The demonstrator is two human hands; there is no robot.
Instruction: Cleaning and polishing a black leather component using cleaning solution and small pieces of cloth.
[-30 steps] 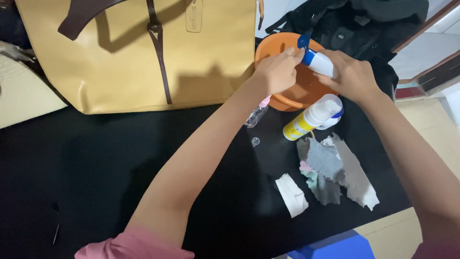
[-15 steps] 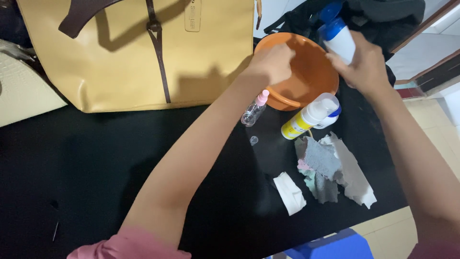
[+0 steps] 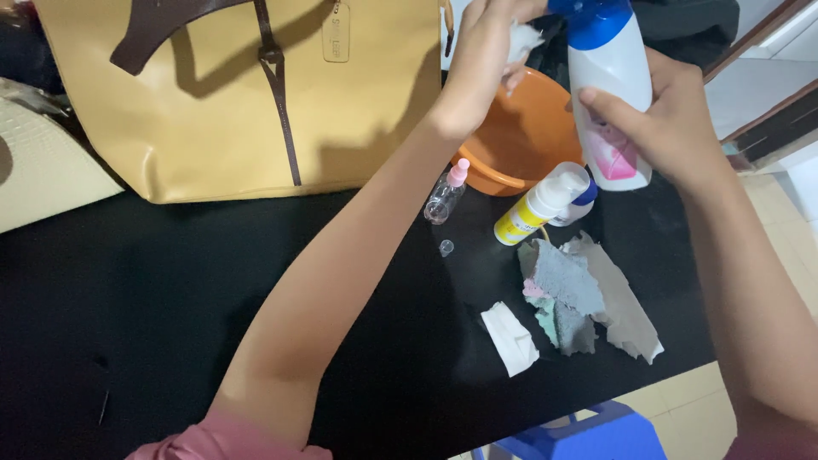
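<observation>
**Counting what is on the black table**

There are three bottles: one big white bottle (image 3: pixel 612 102), one small yellow-and-white bottle (image 3: pixel 538 206), and one tiny clear spray bottle (image 3: pixel 446 194). There is one orange bowl (image 3: pixel 520 140), one tan bag (image 3: pixel 247 85), one blue stool (image 3: pixel 588 436) and one pile of cloth scraps (image 3: pixel 579 298).

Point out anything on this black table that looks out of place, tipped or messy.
The white-and-yellow plastic bottle lies tipped on its side beside the orange plastic bowl. A small clear bottle with a pink top also lies flat, with its tiny clear cap loose nearby. Torn cloth scraps sit in a ragged pile.
</observation>
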